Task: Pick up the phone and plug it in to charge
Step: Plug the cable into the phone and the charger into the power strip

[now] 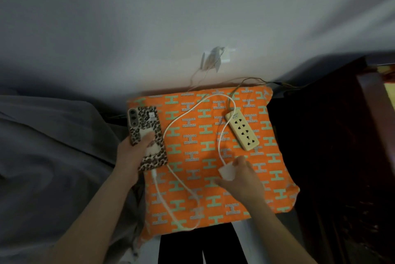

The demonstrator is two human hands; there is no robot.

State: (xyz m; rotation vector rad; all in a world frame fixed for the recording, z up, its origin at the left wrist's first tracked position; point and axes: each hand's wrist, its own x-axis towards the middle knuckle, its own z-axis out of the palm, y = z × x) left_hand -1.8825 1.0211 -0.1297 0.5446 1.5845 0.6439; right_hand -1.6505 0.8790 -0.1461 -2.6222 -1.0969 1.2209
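An orange patterned cushion (245, 178) lies beside grey bedding (47, 146) under a pale wall (149, 17).

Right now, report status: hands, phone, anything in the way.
Left hand holds phone, cable attached. Right hand holds charger plug, short of power strip. Path clear.

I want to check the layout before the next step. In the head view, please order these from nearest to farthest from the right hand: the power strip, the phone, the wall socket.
From the right hand, which holds the white charger plug:
1. Power strip, just beyond the hand on the orange cushion.
2. Phone, to the left, in the left hand.
3. Wall socket, far up on the wall.
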